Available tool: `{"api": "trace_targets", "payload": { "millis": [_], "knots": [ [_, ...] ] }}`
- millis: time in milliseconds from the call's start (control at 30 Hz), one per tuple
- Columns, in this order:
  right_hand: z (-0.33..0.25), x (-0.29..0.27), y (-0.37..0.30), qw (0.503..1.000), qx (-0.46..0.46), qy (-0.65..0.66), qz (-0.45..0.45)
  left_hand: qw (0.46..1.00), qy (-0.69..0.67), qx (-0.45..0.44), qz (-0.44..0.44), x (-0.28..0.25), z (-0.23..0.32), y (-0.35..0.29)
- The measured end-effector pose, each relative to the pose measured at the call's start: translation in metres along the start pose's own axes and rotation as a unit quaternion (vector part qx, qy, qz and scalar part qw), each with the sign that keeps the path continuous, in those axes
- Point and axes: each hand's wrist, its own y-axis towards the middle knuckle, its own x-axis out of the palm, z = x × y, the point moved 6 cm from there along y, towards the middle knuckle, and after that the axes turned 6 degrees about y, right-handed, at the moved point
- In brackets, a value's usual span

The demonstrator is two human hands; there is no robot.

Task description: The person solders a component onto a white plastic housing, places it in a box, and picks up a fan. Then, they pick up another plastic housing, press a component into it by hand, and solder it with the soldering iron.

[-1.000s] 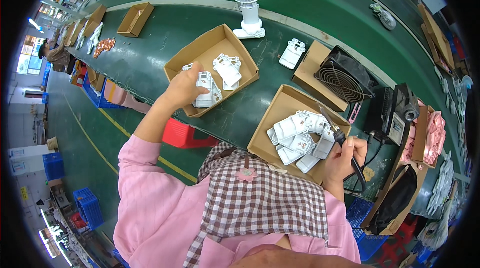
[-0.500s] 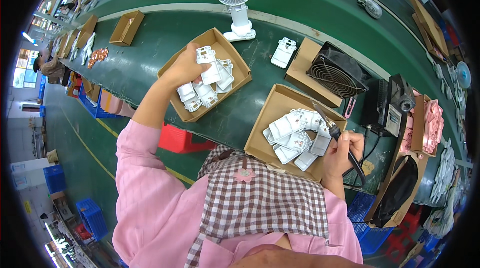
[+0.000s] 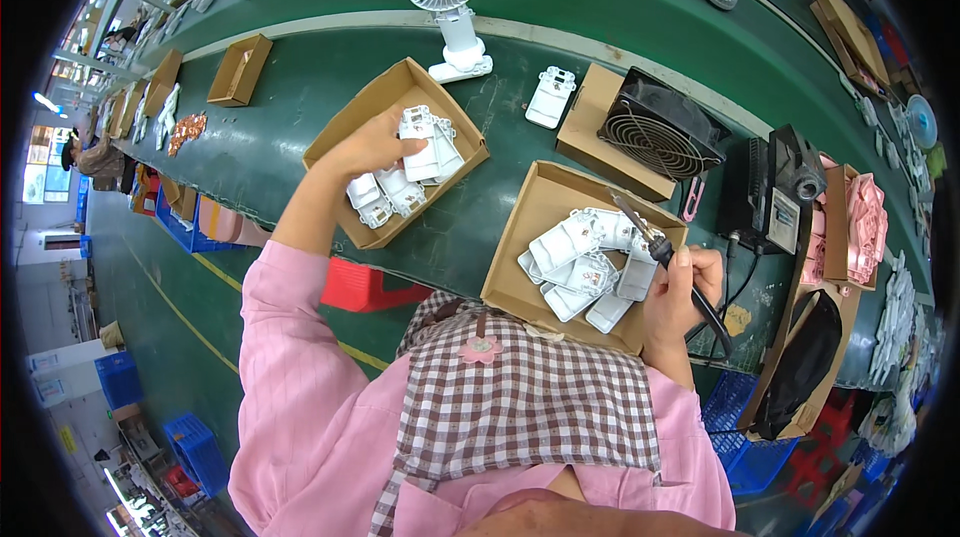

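Observation:
My left hand point(image 3: 376, 145) is inside the left cardboard box point(image 3: 325, 142), its thumb and fingers closed on a white plastic housing point(image 3: 420, 127). Several more white housings point(image 3: 404, 191) lie loosely in that box, and the held one rests against them. In my right hand point(image 3: 684, 299) is a soldering iron point(image 3: 708, 311), gripped by its dark handle like a pen. Its tip points up and left over the right cardboard box point(image 3: 512, 262). Another heap of white housings point(image 3: 563, 245) lies in this box, overlapping at various angles.
Beyond the boxes stand a white handheld fan point(image 3: 458, 32) and a single white housing point(image 3: 551, 98). At right are a black cooling fan point(image 3: 660, 127), a black soldering station point(image 3: 775, 192) with its cable, and pink parts point(image 3: 860, 227) in a box. A red stool point(image 3: 365, 285) sits below the bench edge.
The housing in my left hand has come down from above the pile to lie against the others. My right hand keeps the soldering iron in nearly the same pose. The whole view has shifted slightly.

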Motion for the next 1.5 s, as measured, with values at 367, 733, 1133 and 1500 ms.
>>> {"api": "trace_targets", "payload": {
  "millis": [367,733,1133,1500],
  "knots": [
    [0.002,-0.005,-0.001,1.0,0.0,0.002,0.0,0.978,0.207,0.034,-0.015,0.01,0.02,0.009],
    [0.0,-0.006,-0.002,1.0,0.005,-0.002,0.007,0.981,-0.177,-0.063,-0.044,0.039,0.023,-0.002],
    [0.004,-0.008,0.0,0.999,0.01,0.037,0.006,0.843,-0.528,0.097,0.03,0.0,0.044,-0.039],
    [0.004,-0.009,-0.003,0.998,0.015,0.054,0.001,0.921,-0.254,0.191,0.226,0.055,0.071,-0.054]
  ]
}}
